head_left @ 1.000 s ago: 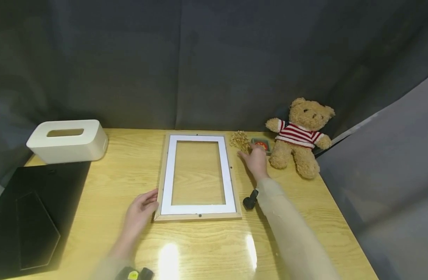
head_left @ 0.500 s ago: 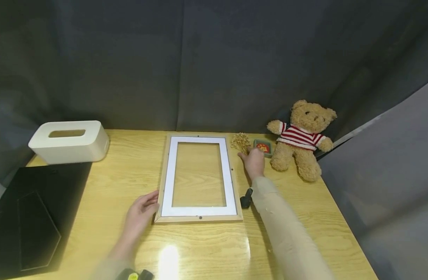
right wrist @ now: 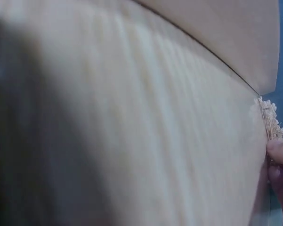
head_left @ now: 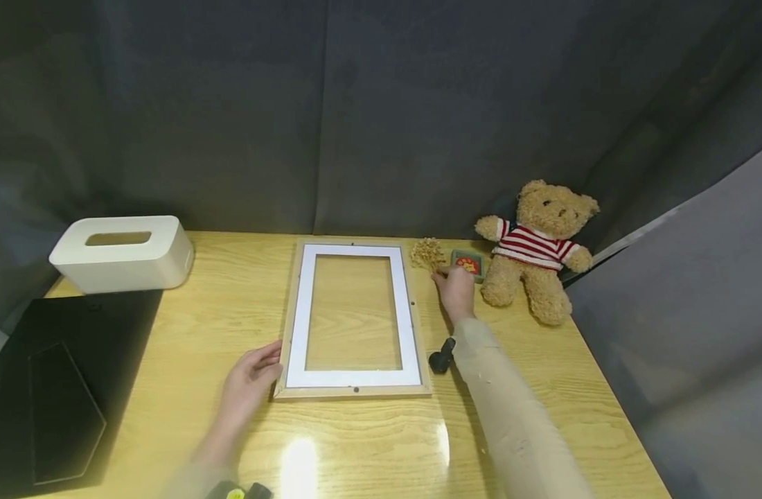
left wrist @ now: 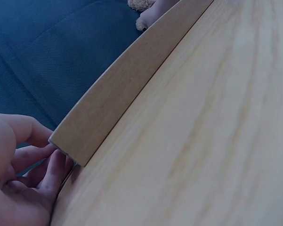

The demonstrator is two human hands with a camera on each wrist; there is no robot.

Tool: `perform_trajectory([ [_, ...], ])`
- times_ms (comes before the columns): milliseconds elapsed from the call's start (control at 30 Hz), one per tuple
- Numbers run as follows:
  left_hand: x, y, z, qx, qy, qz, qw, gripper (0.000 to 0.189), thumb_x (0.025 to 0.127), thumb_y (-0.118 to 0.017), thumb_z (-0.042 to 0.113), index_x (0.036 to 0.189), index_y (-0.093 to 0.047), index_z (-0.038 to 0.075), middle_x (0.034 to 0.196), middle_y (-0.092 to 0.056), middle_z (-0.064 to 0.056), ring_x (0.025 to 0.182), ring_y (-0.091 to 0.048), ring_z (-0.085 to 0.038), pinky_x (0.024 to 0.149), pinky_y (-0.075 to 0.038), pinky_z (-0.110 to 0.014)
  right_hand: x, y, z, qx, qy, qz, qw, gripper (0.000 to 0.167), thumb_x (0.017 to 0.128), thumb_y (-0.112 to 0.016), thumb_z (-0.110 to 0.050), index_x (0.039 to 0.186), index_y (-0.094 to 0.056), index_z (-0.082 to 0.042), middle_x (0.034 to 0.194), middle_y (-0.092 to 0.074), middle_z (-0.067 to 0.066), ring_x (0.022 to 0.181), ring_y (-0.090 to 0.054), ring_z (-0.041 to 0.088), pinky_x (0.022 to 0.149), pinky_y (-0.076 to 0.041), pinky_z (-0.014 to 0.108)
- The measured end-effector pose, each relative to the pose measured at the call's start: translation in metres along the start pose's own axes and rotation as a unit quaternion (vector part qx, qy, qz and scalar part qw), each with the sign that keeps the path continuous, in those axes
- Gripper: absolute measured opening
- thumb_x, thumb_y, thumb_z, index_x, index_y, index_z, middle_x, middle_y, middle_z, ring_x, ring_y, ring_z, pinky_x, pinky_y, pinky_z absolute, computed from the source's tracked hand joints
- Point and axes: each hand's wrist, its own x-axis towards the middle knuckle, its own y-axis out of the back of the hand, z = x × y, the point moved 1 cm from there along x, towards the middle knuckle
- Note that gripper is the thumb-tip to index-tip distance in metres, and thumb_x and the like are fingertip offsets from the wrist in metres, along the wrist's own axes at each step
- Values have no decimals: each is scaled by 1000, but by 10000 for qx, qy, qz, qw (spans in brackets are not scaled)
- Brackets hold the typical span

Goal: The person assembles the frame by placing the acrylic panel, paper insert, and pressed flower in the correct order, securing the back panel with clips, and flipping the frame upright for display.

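Note:
A light wooden picture frame (head_left: 356, 391) with a white mat lies flat on the wooden table. My left hand (head_left: 250, 381) grips its near left corner. In the left wrist view, the fingers (left wrist: 26, 129) curl at the end of the frame's side (left wrist: 127, 84). My right hand (head_left: 457, 291) is beyond the frame's right side, where thumb and fingers pinch the stems of a small bunch of dried flowers (head_left: 427, 254). The right wrist view shows the pale blossoms (right wrist: 271, 117) just past the fingertips (right wrist: 278, 149), close to the tabletop. Most of the stems are hidden by the hand.
A small green-edged square with a red design (head_left: 468, 263) lies right beside my right hand. A teddy bear (head_left: 537, 242) in a striped shirt sits behind it. At left are a white tissue box (head_left: 125, 253) and a black frame backing (head_left: 69, 388). Dark cloth (head_left: 381, 125) hangs behind.
My right thumb has drawn in toward the fingers, closing on the flower stems. The left hand and the picture frame stay in place; the view has shifted slightly.

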Motion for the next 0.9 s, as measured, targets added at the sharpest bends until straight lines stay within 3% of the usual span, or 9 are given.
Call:
perform_trajectory([
  [367,0,1,-2,292,-94,30,9995,40,92,-61,8,131,-56,4,122,-58,-12,111,-55,-23,90,-43,-16,-1,1,3,-131,-129,181,9997,14,88,-68,-9,97,-74,0,91,-70,16,78,-66,29,69,-55,43],
  [667,1,1,-4,213,-128,28,9997,41,91,-61,7,131,-56,4,122,-58,-13,110,-55,-23,90,-44,-16,-3,2,6,265,-261,252,9990,12,88,-67,-7,95,-74,0,90,-70,17,76,-65,30,69,-54,44],
  [900,2,2,-4,254,-126,48,9996,41,91,-61,6,131,-56,4,122,-58,-13,109,-55,-23,90,-43,-16,-2,6,5,228,-63,72,9997,12,88,-67,-5,95,-74,2,92,-70,18,84,-65,32,77,-53,45],
])
